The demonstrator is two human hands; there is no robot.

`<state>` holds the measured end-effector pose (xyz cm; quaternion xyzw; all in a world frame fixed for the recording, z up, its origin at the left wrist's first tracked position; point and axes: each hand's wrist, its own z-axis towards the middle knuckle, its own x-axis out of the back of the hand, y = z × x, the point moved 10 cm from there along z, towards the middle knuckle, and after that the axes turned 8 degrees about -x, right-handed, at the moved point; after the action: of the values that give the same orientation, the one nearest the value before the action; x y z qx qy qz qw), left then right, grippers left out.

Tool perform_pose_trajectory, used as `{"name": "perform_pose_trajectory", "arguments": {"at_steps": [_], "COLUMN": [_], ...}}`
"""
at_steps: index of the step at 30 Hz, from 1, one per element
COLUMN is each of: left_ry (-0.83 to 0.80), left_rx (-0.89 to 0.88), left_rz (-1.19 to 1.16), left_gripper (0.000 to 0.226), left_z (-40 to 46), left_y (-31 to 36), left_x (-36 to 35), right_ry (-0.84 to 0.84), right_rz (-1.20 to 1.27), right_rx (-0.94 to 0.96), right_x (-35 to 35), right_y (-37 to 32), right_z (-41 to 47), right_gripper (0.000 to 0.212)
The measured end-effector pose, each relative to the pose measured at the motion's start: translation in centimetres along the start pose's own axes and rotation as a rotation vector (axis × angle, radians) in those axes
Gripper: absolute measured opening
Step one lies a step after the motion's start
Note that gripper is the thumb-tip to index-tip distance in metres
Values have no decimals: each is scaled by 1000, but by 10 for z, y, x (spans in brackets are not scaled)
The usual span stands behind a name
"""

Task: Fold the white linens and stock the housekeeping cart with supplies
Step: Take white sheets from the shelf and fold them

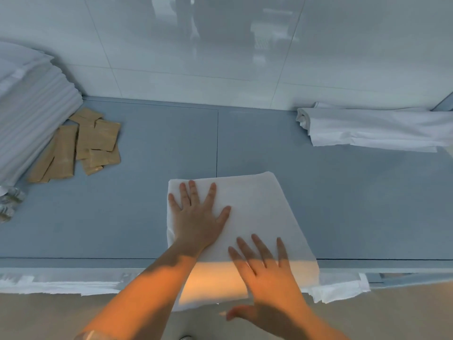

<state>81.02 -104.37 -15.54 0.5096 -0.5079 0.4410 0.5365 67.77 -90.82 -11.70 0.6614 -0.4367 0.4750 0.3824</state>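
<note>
A folded white linen point(257, 204) lies on the grey-blue counter point(147, 204), its near part hanging over the front edge. My left hand point(198, 217) presses flat on its far left part, fingers spread and straight. My right hand point(267, 273) lies flat on the near right part, fingers straight and slightly blurred. Neither hand grips the cloth.
A tall stack of folded white linens point(31, 123) stands at the far left, with several tan packets point(83, 143) beside it. A loosely rolled white sheet point(372, 128) lies at the back right against the tiled wall. More white cloth point(61, 283) hangs below the counter's front edge.
</note>
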Motion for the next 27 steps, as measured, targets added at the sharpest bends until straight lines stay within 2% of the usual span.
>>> {"name": "perform_pose_trajectory", "arguments": {"at_steps": [2,5,8,11,13,14,18,21,27], "left_ry": [-29,-128,-293,-380,-364,-331,-174,-171,-119], "left_rx": [-5,-50,-146,-298,-377,-383,-331,-299,-381], "left_rz": [7,20,-66,-112,18,98,201,204,143], "left_gripper": [81,78,75,91,110,111,87,92,88], "left_z": [0,1,-18,-75,-106,-110,-80,-60,-81], "left_y": [0,4,13,27,32,32,31,20,31], "left_x": [-1,2,6,10,13,14,32,28,5], "right_ry": [-15,-11,-56,-31,25,57,99,89,81], "right_rz": [-60,-35,-27,-32,-26,-29,-35,-29,25], "right_rx": [-4,-66,-96,-84,-69,-72,-152,-151,-144], "right_x": [-10,-10,-14,-7,5,12,31,25,-5], "right_y": [-3,2,4,5,7,8,11,5,-9], "right_z": [-2,0,-2,4,16,23,53,72,54], "right_gripper": [113,112,113,112,108,104,95,96,91]}}
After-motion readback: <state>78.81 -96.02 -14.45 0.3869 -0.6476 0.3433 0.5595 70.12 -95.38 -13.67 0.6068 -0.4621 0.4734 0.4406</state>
